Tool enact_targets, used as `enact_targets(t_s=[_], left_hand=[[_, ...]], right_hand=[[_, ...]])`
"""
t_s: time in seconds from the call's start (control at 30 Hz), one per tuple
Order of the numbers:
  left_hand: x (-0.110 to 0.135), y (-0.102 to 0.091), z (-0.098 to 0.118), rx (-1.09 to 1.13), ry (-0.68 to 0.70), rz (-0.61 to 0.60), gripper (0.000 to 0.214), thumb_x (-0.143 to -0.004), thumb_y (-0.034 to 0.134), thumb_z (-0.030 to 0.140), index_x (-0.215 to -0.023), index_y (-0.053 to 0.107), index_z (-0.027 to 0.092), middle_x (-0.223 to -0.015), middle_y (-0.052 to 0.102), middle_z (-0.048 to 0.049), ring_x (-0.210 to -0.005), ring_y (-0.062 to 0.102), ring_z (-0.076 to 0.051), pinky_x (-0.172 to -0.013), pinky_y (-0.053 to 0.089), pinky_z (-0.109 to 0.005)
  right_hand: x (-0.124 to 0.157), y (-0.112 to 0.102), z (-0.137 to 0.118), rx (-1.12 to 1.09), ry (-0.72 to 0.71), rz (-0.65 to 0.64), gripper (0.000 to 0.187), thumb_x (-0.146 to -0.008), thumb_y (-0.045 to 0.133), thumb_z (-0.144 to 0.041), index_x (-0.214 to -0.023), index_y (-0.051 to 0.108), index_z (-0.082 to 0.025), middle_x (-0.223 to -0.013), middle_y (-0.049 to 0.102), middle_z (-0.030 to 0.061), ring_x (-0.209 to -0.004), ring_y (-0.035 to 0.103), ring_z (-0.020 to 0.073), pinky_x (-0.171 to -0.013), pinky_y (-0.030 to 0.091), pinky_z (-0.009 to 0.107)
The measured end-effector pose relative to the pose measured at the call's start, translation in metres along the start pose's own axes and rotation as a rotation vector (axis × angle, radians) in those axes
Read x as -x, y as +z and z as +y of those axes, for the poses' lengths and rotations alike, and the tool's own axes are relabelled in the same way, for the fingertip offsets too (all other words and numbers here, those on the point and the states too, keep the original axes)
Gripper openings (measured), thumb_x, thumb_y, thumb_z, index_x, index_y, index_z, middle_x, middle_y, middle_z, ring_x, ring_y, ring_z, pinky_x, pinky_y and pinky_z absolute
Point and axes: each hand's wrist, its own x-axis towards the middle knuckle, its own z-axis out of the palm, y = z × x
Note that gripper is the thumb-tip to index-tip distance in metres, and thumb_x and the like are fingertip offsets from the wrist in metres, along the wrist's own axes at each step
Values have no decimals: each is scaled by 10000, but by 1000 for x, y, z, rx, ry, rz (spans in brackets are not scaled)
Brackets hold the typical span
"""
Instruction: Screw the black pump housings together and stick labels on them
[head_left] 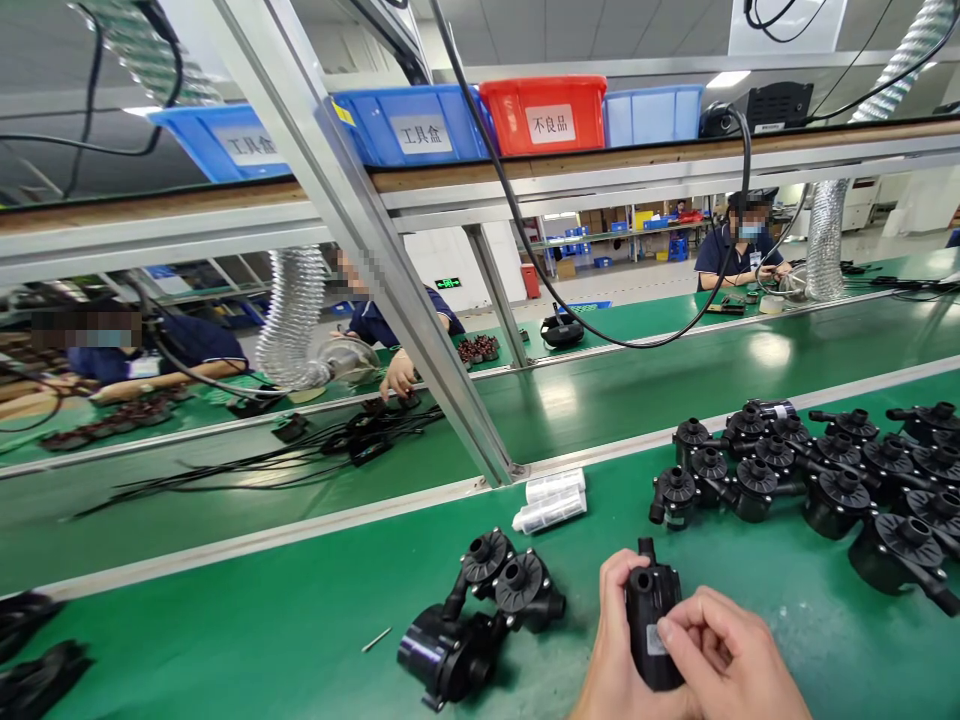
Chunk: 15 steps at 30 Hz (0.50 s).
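Observation:
My left hand point(611, 640) is wrapped round a black water pump point(651, 595), holding it tilted up with its outlet pointing away from me. On the pump's side is a small grey label point(655, 640). The fingers of my right hand point(724, 655) are closed, thumb and fingertips pinching at the label's right edge against the pump. To the left, a cluster of similar pumps point(521, 582) rests on the green bench, one of them lying on its side point(439, 652). A thin metal bit point(376, 640) lies beside them.
Several finished-looking pumps point(840, 490) stand in rows at the right. Two clear cartridges point(551, 510) lie by the metal post point(420, 300). Beyond runs a green conveyor point(585, 385) carrying black cables point(352, 440). Co-workers point(739, 245) sit opposite. Overhead, a shelf holds bins point(544, 115).

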Motion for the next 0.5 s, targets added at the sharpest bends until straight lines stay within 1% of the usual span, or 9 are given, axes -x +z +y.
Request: enact_targets(t_s=[0.13,0.17,0.23,0.3,0.33,0.37,0.43,0.47,0.5], left_hand=[[-3,-2,12,-9,84,1,1077,-543,1035,444,-1399,389,337,-1365,443,-103,-1110,612,-284,-1001,571,-420],[-4,-2,14,-10,98,0,1043,-562,1023,440,-1388,396,333,-1368,426,-102,-1114,612,-281,-991,575,-414],[-4,-4,14,-8,122,14,1033,-546,1024,468,-1364,410,322,-1381,392,-104,-1168,601,-300,-1014,570,-430],[-3,-4,5,-11,156,7,1089,-485,1045,528,-1351,421,314,-1391,377,-113,-1253,572,-347,-1062,556,-477],[-1,-4,-1,-20,173,-14,1069,-506,1040,553,-1351,431,314,-1400,376,-119,-1287,559,-364,-1078,551,-497],[0,-5,-8,-33,194,-49,988,-585,1010,575,-1354,445,319,-1412,378,-126,-1313,551,-371,-1084,553,-511],[2,-7,-15,-77,261,-127,694,-844,842,571,-1382,471,338,-1430,398,-137,-1360,539,-365,-1094,556,-532],[1,-10,-12,-120,293,-160,580,-934,748,554,-1407,482,347,-1445,412,-145,-1405,514,-371,-1125,536,-560],[-2,-15,-3,-181,316,-208,537,-975,694,545,-1433,494,350,-1466,428,-156,-1461,471,-387,-1173,492,-603]], right_hand=[[0,-6,-5,51,-18,-29,412,-1024,587,-528,-789,713,-213,-753,554,7,-632,499,148,-598,366,283],[-1,-9,-4,57,-1,-35,367,-1007,611,-520,-828,714,-217,-753,548,0,-627,499,146,-593,370,280],[-3,-14,-2,44,65,-33,291,-962,667,-500,-1057,698,-226,-780,558,-20,-614,505,141,-588,395,268],[-6,-18,1,4,126,-38,506,-922,699,-465,-1348,557,-231,-848,605,-28,-607,527,139,-607,446,260],[-6,-18,1,-3,147,-45,646,-889,722,-434,-1448,465,-237,-898,639,-22,-608,543,140,-614,468,262],[-6,-16,2,3,154,-59,744,-847,745,-395,-1496,413,-247,-955,672,-7,-623,569,146,-622,488,265],[-6,-13,4,43,130,-99,822,-765,777,-327,-1505,424,-270,-1037,718,24,-690,639,175,-642,526,271],[-7,-13,7,73,99,-116,815,-747,782,-312,-1491,452,-279,-1070,730,38,-744,677,198,-661,548,276],[-8,-14,11,111,52,-119,771,-760,776,-320,-1472,483,-281,-1109,736,54,-814,710,225,-697,573,287]])
